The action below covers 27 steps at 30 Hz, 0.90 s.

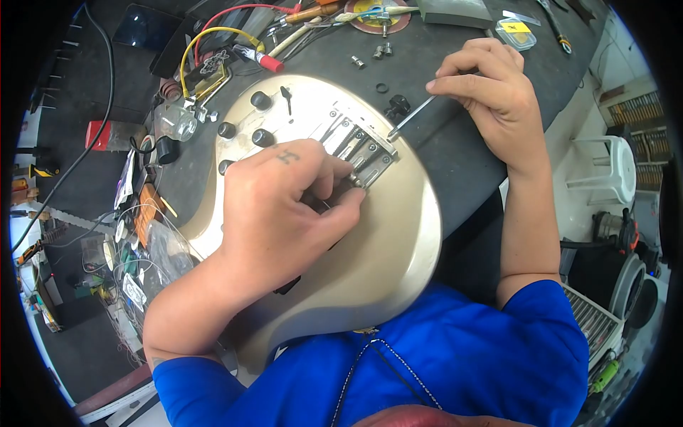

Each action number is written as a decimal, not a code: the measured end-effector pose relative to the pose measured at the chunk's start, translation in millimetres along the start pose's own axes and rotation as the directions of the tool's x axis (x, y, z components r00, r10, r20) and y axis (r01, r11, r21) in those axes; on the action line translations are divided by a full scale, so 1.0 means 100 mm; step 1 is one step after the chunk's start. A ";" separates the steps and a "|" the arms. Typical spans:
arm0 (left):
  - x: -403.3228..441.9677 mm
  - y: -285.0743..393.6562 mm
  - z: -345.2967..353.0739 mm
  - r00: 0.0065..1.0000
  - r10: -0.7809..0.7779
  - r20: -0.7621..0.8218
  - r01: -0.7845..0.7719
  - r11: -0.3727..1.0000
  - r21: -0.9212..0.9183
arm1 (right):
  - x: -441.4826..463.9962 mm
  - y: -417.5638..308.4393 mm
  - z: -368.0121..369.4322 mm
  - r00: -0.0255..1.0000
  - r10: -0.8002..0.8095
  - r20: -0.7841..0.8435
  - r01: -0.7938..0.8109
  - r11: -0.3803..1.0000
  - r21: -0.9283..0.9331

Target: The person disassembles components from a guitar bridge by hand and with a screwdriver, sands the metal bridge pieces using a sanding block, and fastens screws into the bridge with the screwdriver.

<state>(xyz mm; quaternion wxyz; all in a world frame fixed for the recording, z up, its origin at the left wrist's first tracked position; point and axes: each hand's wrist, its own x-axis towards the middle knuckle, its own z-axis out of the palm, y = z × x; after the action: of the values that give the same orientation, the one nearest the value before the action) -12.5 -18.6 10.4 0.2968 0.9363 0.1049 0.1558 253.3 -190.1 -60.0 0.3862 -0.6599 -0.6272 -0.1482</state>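
A cream electric bass or guitar body (384, 235) lies against my torso and on the dark bench. Its metal bridge (375, 158) has several saddles with screws. My left hand (274, 188) rests over the bridge, thumb and forefinger pinched at a saddle (356, 179) on its near side. To the right, my right hand (498, 89) grips a thin screwdriver (414, 117) between thumb and fingers. Its handle is hidden in the hand, and its tip meets the bridge's back edge. Black knobs (261, 100) sit on the body, left of the bridge.
Loose metal parts (358, 62) and a black knob-like piece (398, 106) lie beyond the body. Pliers (558, 32), a small clear box (516, 34) and a red-capped marker (269, 62) are at the back. Clutter with a plastic bag (167, 249) lies left. A white stool (605, 167) stands right.
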 end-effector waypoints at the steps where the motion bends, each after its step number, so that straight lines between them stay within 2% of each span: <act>1: 0.00 0.00 0.00 1.000 0.001 -0.001 -0.001 1.000 0.002 | 0.00 0.01 0.00 1.000 0.004 -0.005 -0.004 1.000 -0.005; 10: 0.00 0.01 -0.02 1.000 -0.007 0.022 0.006 0.999 0.040 | 0.00 -0.03 -0.01 1.000 -0.017 0.004 0.017 1.000 0.020; 21: 0.00 0.02 -0.02 1.000 -0.014 0.021 0.013 0.999 0.043 | 0.03 -0.09 -0.02 0.999 -0.053 -0.007 0.053 0.998 -0.045; 27: -0.01 -0.02 0.02 1.000 -0.005 -0.013 0.005 1.000 -0.016 | 0.04 -0.11 -0.02 0.997 -0.077 -0.025 0.075 0.995 -0.068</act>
<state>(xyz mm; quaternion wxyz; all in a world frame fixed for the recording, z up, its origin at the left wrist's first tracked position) -13.5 -18.0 7.6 0.3041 0.9326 0.1077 0.1619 244.3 -189.1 -52.6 0.3665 -0.6461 -0.6411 -0.1928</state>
